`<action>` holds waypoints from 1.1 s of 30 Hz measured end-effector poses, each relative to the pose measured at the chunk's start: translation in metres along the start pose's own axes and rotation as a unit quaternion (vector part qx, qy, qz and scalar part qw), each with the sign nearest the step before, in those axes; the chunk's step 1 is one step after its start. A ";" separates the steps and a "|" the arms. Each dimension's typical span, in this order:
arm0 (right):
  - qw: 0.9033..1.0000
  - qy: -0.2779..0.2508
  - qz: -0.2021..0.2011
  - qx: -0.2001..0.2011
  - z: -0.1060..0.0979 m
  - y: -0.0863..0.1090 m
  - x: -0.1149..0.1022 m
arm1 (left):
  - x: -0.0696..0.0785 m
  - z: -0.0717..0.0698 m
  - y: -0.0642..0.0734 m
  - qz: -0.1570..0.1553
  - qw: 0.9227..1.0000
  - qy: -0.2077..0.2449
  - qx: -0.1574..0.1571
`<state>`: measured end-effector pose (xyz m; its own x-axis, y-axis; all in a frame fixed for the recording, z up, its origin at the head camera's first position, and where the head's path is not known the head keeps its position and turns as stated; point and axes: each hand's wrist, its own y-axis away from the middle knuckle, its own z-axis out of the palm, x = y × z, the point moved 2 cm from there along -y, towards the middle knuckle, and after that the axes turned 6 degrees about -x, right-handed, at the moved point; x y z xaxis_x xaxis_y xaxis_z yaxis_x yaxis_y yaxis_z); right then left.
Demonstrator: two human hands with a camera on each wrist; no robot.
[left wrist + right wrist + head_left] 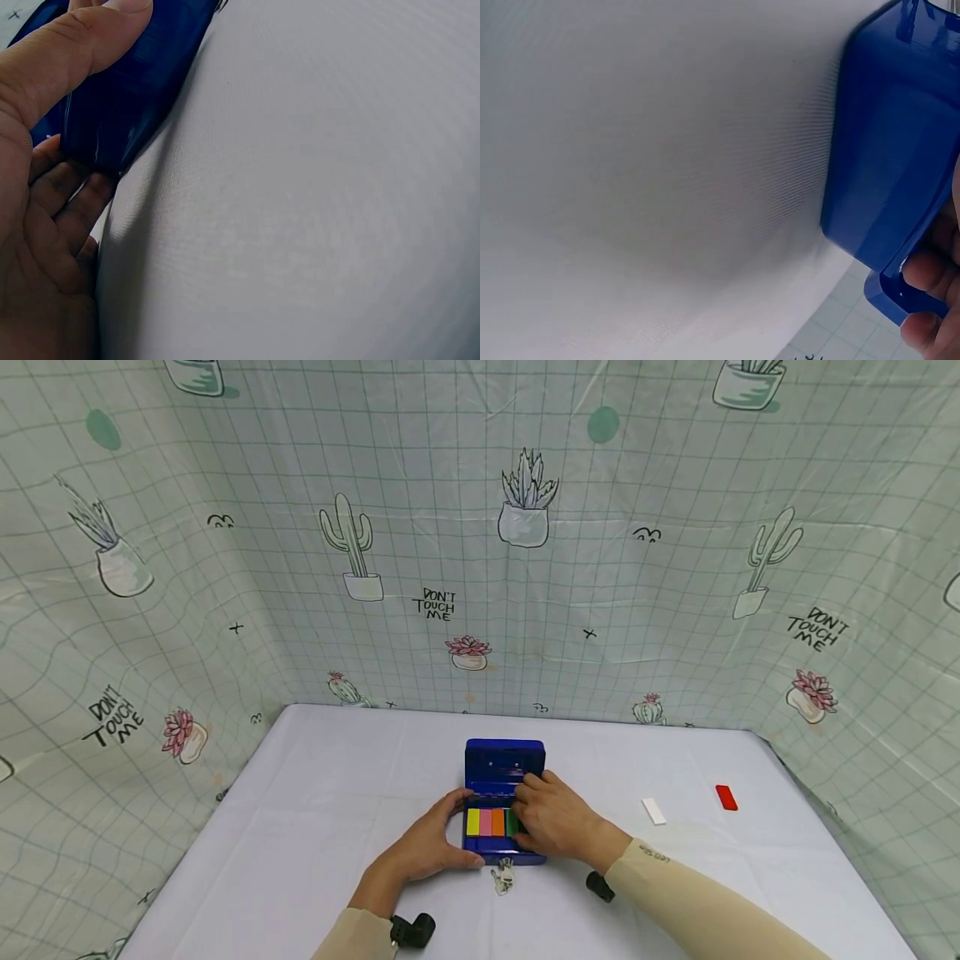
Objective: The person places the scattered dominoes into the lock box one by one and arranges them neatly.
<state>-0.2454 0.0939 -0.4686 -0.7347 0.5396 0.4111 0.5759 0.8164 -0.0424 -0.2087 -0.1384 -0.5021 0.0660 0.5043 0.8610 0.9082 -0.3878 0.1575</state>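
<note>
A blue cash box lies on the white table with its lid raised. Keys hang from its front lock. Inside, yellow, pink, orange and green blocks stand side by side. My left hand grips the box's left end, thumb at the front and fingers behind; the left wrist view shows it close. My right hand reaches into the box's right side, with curled fingers and thumb at the green block, partly covering it.
A white block and a red block lie on the table to the right. Behind the table hangs a grid-patterned cloth with cactus drawings. A small black wrist camera is strapped to the left wrist.
</note>
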 end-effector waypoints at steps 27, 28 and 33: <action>1.000 0.011 0.001 0.020 -0.001 0.003 0.000 | 0.000 -0.001 -0.001 0.010 1.000 0.000 -0.003; 1.000 0.014 0.002 0.024 0.000 0.003 0.000 | 0.000 -0.001 -0.001 0.010 1.000 0.000 -0.003; 0.999 0.017 0.009 0.037 0.001 0.004 0.000 | 0.001 0.000 0.000 0.006 1.000 0.000 -0.001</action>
<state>-0.2436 0.0971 -0.4701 -0.7114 0.5474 0.4408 0.5591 0.8208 -0.1169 -0.2091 -0.1383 -0.5015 0.0773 0.4995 0.8629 0.9063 -0.3960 0.1480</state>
